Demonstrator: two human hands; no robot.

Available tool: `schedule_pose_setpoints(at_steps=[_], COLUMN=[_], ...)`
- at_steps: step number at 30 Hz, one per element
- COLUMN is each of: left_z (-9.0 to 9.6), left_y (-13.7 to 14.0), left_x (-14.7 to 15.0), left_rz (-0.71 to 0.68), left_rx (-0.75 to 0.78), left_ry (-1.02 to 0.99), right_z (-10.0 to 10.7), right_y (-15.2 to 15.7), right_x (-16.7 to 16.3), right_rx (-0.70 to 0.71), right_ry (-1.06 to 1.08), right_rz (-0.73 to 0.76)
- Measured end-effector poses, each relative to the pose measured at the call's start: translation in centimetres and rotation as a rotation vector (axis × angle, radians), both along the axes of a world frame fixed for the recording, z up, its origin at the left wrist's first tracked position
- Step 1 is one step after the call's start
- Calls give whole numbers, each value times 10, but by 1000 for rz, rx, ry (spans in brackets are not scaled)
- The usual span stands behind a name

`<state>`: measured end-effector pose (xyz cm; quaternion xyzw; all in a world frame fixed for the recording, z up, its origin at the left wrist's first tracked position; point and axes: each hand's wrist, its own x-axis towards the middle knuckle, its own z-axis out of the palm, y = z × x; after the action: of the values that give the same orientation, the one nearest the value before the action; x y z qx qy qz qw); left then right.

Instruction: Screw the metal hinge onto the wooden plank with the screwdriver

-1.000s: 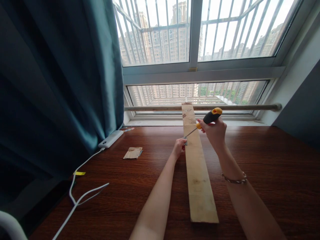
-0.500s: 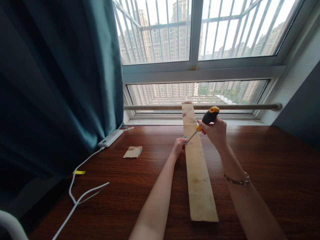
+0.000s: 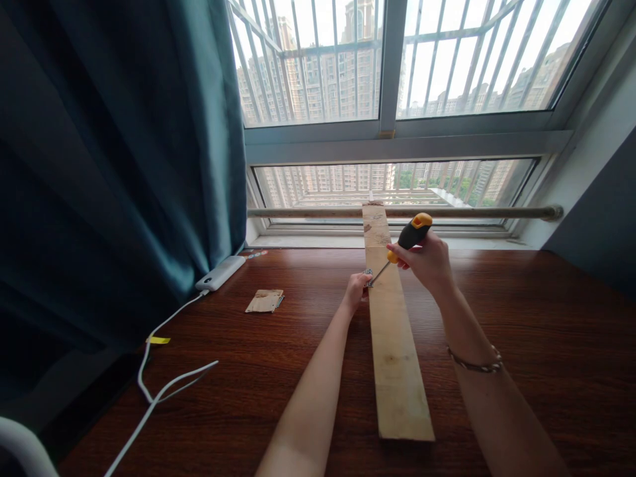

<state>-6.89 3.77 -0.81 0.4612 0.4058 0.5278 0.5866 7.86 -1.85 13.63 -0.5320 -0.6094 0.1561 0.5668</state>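
Observation:
A long, pale wooden board (image 3: 397, 358) runs away from me across the dark table, its far end at the window rail. At the board's left edge, my left hand (image 3: 356, 289) is closed on a small shiny metal fitting (image 3: 368, 273); its exact kind is too small to tell. My right hand (image 3: 430, 265) grips a screwdriver (image 3: 415, 230) with a black and yellow handle, held at a slant above the board. The screwdriver's tip is down at the fitting beside my left fingertips. Any screw there is too small to make out.
Left of the board lies a small brown cardboard piece (image 3: 265, 301) with bits of metal at its edge. A white power bank (image 3: 221, 273) with a white cable (image 3: 163, 391) sits by the blue curtain (image 3: 218, 132). A metal rail (image 3: 472, 212) crosses before the window.
The screwdriver's handle and my right hand have shifted slightly left and down, with the tip still at the fitting. My left hand stays in place on the board's edge.

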Motion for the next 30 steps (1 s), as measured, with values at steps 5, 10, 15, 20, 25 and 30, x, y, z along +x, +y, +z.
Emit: schedule_pose_setpoints(at_steps=[5, 10, 15, 20, 25, 30], left_z=[1, -5, -9, -11, -15, -17], left_y=[-2, 2, 4, 4, 6, 7], left_x=[0, -1, -1, -1, -1, -2], left_rz=[-5, 9, 7, -8, -14, -9], left_rx=[-5, -40, -42, -23, -12, -49], left_ry=[2, -18, -32, -56, -86, -101], right_z=[3, 5, 6, 8, 4, 2], right_y=[-5, -6, -10, -9, -5, -7], right_x=[-2, 2, 9, 8, -1, -4], right_rx=[-59, -124, -210, -93, 110, 128], right_ry=[144, 173, 245, -54, -270, -200], right_rz=[177, 256, 405, 109, -124, -111])
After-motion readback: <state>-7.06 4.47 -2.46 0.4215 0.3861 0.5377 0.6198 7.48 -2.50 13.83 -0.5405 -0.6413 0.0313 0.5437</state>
